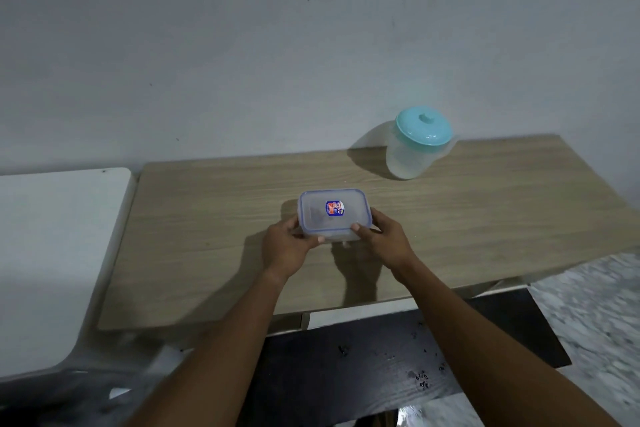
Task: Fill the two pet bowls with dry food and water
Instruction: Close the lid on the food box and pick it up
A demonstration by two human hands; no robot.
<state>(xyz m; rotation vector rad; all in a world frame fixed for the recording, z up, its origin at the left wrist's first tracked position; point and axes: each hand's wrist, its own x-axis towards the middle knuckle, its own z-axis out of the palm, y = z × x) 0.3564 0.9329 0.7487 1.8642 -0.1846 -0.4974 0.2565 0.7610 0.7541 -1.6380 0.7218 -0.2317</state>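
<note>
Both hands — left hand [289, 246] and right hand [384, 241] — hold the small clear plastic box with a blue-edged lid [334, 215] above the wooden surface [207, 218]. No bowls show. If the lid pops off fast, food could spill.

Dim cool light, soft shadows, blurred warped edges

Home room; wooden table [450, 218]; lidded jug [417, 144].
</note>
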